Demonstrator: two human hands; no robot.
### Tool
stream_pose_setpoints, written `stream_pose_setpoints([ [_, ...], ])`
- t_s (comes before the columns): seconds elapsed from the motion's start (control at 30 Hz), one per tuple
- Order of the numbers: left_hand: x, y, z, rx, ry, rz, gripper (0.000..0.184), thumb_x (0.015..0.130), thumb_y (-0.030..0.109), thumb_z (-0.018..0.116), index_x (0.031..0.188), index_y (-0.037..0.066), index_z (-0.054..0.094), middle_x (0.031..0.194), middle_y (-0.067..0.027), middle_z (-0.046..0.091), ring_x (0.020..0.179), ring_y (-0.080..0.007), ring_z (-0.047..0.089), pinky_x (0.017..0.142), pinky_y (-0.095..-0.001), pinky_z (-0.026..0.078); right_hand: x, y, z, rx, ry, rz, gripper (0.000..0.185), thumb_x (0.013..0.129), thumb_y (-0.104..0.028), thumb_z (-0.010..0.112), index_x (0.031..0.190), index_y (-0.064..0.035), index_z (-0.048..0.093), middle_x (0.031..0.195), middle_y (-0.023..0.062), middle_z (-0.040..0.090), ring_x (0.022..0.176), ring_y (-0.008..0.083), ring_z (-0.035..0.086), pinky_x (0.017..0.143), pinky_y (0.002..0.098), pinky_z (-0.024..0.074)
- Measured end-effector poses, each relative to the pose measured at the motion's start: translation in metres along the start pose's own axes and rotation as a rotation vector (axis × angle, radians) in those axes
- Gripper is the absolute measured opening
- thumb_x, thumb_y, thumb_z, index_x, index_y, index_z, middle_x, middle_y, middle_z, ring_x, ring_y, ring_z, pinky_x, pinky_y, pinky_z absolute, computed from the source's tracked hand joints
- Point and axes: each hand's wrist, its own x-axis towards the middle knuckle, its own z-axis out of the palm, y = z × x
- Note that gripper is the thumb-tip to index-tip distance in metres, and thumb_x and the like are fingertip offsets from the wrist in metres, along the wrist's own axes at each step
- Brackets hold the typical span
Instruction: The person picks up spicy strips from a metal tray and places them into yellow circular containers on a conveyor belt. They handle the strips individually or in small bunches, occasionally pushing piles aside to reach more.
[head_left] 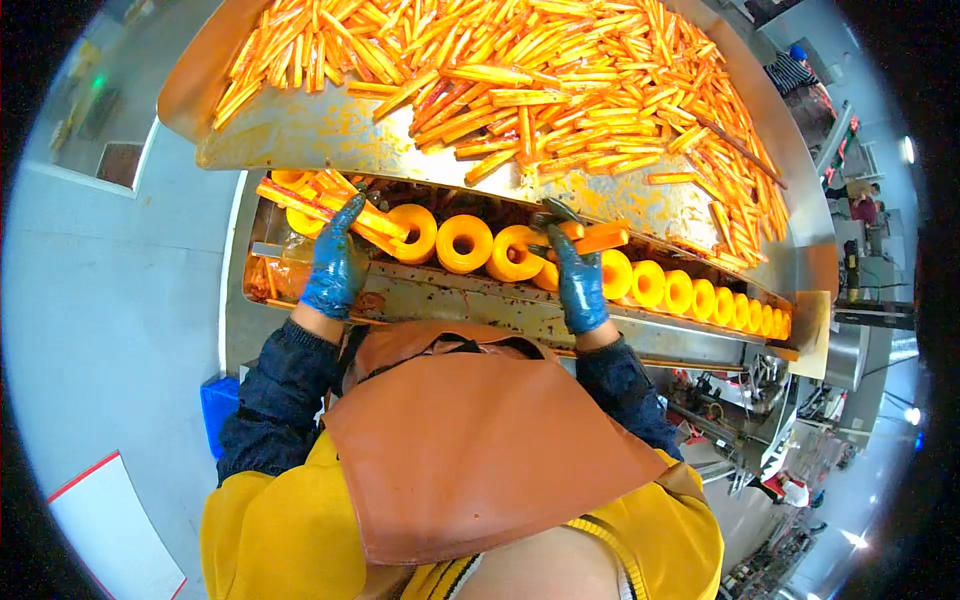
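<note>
My left hand [335, 262], in a wet blue glove, is closed around several long orange sticks [330, 200] that look like cut carrot. They lie slanted over the left end of a row of round yellow-orange cups [464, 244] with holes in the middle. In the same kind of glove, my right hand [578, 275] grips a few shorter orange sticks [603, 237] above the middle of the row. Its fingers partly cover the cups there. Beyond both hands, a large heap of the same sticks [590, 95] fills a metal tray [300, 130].
The row of cups runs along a metal trough [440, 290] and curves away right, ending near a pale block [812, 335]. A blue bin [219, 412] stands on the floor at left. Machinery [740, 400] and other people [795, 75] are farther off at right.
</note>
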Motion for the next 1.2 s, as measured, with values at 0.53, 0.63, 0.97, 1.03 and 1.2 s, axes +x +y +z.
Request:
stream_pose_setpoints([
  [0.53, -0.010, -0.006, -0.011, 0.417, 0.046, 0.093, 0.023, 0.084, 0.019, 0.062, 0.103, 0.006, 0.057, 0.089, -0.0060, 0.061, 0.085, -0.0208, 0.060, 0.081, -0.0327, 0.050, 0.030, 0.002, 0.036, -1.289, -0.576, -0.170, 0.040, 0.081, -0.041, 0.059, 0.094, -0.0039, 0.065, 0.086, 0.0202, 0.064, 0.082, 0.0390, 0.060, 0.071, 0.0446, 0.0493],
  [0.63, -0.008, -0.003, -0.016, 0.515, 0.032, -0.030, 0.023, 0.084, 0.019, 0.062, 0.102, 0.004, 0.059, 0.091, -0.0063, 0.063, 0.086, -0.0200, 0.061, 0.078, -0.0298, 0.050, 0.037, -0.005, 0.068, -1.641, -0.742, 0.046, 0.047, 0.076, -0.050, 0.062, 0.087, -0.0048, 0.067, 0.084, 0.0182, 0.065, 0.081, 0.0353, 0.062, 0.074, 0.0428, 0.0502],
  [0.97, -0.009, -0.017, -0.011, 1.090, -0.347, -0.120, 0.042, 0.080, 0.022, 0.067, 0.114, 0.002, 0.056, 0.105, -0.0080, 0.062, 0.096, -0.0181, 0.058, 0.083, -0.0317, 0.046, 0.044, -0.023, 0.121, -0.671, -0.685, -0.175, 0.045, 0.077, -0.042, 0.068, 0.095, -0.0004, 0.064, 0.090, 0.0158, 0.064, 0.078, 0.0264, 0.063, 0.072, 0.0351, 0.0502],
  [1.03, 0.002, -0.039, -0.028, 1.221, -0.499, 0.010, 0.045, 0.077, 0.018, 0.068, 0.116, 0.001, 0.054, 0.107, -0.0093, 0.062, 0.097, -0.0180, 0.058, 0.085, -0.0324, 0.046, 0.045, -0.019, 0.124, -0.590, -0.753, 0.196, 0.038, 0.080, -0.034, 0.068, 0.095, 0.0009, 0.064, 0.090, 0.0116, 0.065, 0.078, 0.0170, 0.061, 0.073, 0.0301, 0.0486],
  [1.2, -0.030, 0.007, 0.002, 1.322, -0.512, -0.039, 0.040, 0.085, 0.024, 0.061, 0.118, 0.003, 0.054, 0.110, -0.0088, 0.059, 0.100, -0.0182, 0.056, 0.090, -0.0320, 0.044, 0.055, 0.001, 0.102, -0.206, -0.311, -0.134, 0.015, 0.085, -0.014, 0.063, 0.095, -0.0024, 0.063, 0.087, 0.0069, 0.067, 0.077, 0.0128, 0.061, 0.071, 0.0270, 0.0492],
])
